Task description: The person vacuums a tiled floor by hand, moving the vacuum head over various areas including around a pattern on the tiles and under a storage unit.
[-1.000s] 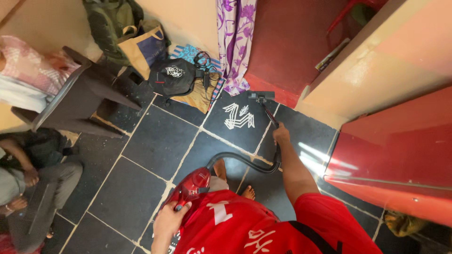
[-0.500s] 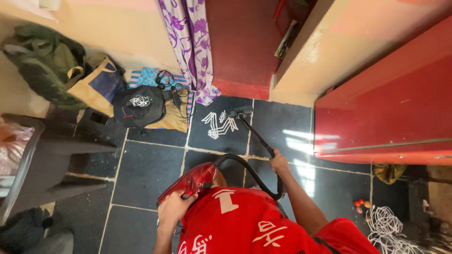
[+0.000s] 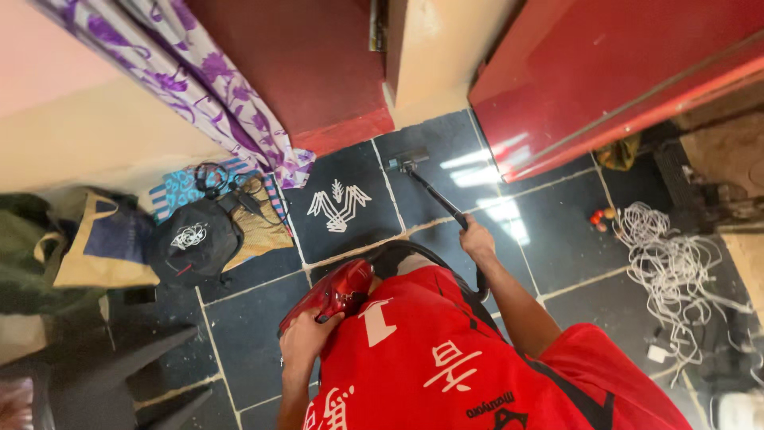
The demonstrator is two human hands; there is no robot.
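Note:
I carry a red canister vacuum cleaner (image 3: 338,292) at my waist, and my left hand (image 3: 306,338) grips its handle. My right hand (image 3: 476,239) is closed around the black wand (image 3: 436,195), which slants away from me to the floor nozzle (image 3: 406,159). The nozzle rests on a dark floor tile near the red step (image 3: 342,131). A black hose (image 3: 414,253) arcs from the canister towards my right hand. A white chalk pattern (image 3: 337,205) marks the tile left of the nozzle.
A purple flowered curtain (image 3: 207,95) hangs at the left. A black bag (image 3: 189,243), a tan tote (image 3: 95,247) and cloths lie along the wall. A red door (image 3: 605,72) stands at the right, with tangled white cord (image 3: 676,263) on the floor. A dark chair (image 3: 103,374) is at the bottom left.
My view has swung to the right, bringing the white cord and red door into view. The nozzle has moved right, off the chalk pattern tile onto the one beside it. Both hands keep their grips.

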